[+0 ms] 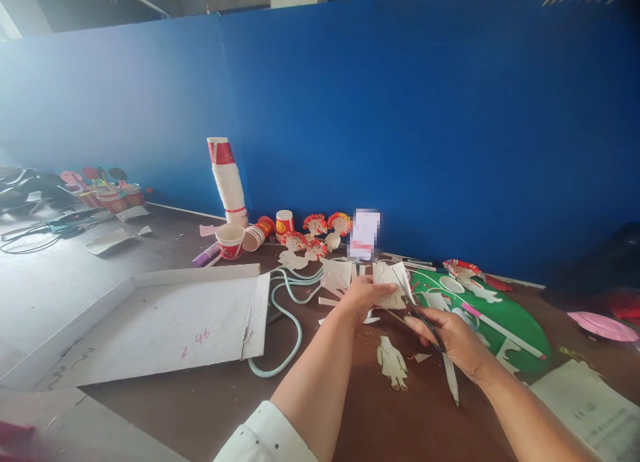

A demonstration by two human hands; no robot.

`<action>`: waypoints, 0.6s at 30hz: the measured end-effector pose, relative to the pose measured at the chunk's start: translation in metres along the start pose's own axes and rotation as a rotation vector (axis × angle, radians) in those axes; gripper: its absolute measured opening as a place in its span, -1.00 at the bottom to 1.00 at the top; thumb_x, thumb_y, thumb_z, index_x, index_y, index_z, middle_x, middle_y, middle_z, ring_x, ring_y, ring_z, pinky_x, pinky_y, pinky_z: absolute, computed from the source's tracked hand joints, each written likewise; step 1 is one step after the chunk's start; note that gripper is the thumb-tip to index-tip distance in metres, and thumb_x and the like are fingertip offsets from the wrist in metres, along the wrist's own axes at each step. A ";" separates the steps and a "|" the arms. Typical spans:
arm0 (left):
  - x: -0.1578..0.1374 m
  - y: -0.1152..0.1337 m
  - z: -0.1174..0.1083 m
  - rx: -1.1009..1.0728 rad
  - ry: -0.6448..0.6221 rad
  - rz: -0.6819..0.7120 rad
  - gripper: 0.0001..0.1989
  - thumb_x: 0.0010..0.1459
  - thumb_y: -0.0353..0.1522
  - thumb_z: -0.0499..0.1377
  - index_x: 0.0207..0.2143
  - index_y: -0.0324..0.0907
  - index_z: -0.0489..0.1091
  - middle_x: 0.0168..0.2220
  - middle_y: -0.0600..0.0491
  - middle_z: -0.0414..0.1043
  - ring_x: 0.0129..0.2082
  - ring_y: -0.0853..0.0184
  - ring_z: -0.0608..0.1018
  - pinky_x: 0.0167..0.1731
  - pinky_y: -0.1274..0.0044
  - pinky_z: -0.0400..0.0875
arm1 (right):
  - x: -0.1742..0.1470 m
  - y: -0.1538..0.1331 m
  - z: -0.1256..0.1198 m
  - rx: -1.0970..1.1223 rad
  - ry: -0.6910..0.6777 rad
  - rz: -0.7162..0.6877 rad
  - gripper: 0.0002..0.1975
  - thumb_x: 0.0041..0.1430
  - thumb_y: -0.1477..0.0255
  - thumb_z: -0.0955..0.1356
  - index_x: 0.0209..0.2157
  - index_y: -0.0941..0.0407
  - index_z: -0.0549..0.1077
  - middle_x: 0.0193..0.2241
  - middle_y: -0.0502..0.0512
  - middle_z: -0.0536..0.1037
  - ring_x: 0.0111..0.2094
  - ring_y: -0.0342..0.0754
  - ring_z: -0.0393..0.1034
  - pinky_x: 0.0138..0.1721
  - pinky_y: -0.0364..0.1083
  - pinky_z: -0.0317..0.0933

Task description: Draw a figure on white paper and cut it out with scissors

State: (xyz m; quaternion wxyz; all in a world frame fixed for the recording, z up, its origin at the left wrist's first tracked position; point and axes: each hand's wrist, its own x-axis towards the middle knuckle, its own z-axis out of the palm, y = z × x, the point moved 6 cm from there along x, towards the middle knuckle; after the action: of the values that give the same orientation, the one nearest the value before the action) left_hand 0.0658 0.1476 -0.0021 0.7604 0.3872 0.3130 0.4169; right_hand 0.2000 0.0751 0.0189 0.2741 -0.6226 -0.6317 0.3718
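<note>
Clasping scissors, the right hand is cutting unfinished paper the left hand is pinching; one cut-out figure is lying at its six o'clock.

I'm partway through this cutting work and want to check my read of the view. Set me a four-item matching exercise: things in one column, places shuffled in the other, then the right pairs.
Things
1. Scissors
2. Tall paper-cup stack
3. Paper piece with drawn outline
4. Cut-out paper figure nearest the camera

Places
A. Held in the left hand
B. Lying flat on the brown table
C. Held in the right hand
D. Standing in front of the blue partition

Right pairs: 1-C, 2-D, 3-A, 4-B
</note>
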 end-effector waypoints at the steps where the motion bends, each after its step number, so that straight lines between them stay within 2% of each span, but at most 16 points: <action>1: 0.000 0.000 0.000 -0.003 -0.006 0.003 -0.64 -0.24 -0.36 0.40 -0.34 -0.35 0.51 -0.44 -0.10 0.53 -0.49 0.33 0.53 -0.37 0.51 0.42 | 0.000 0.001 0.000 -0.006 0.002 0.003 -0.48 0.04 0.04 0.30 -0.09 0.08 0.52 -0.66 -0.07 0.35 -0.53 -0.08 0.26 -0.49 -0.14 0.10; 13: 0.003 -0.003 -0.004 0.037 0.020 -0.024 -0.74 -0.18 -0.40 0.36 -0.38 -0.34 0.50 -0.48 -0.07 0.52 -0.52 0.36 0.52 -0.42 0.54 0.42 | 0.001 0.004 0.001 0.072 -0.005 0.014 -0.58 0.01 0.18 0.36 -0.13 0.09 0.54 -0.68 -0.09 0.33 -0.55 -0.11 0.22 -0.51 -0.15 0.09; 18: 0.001 -0.002 -0.002 0.031 0.000 -0.019 -0.73 -0.17 -0.38 0.36 -0.35 -0.34 0.50 -0.44 -0.09 0.52 -0.48 0.34 0.53 -0.37 0.52 0.43 | 0.002 0.005 0.002 0.087 -0.005 0.032 -0.61 0.00 0.19 0.37 -0.16 0.10 0.54 -0.70 -0.12 0.30 -0.57 -0.12 0.18 -0.51 -0.15 0.06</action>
State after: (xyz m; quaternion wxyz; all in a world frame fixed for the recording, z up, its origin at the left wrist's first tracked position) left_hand 0.0652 0.1482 -0.0046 0.7582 0.3958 0.3231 0.4051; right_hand 0.2017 0.0762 0.0135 0.2933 -0.6191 -0.6056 0.4049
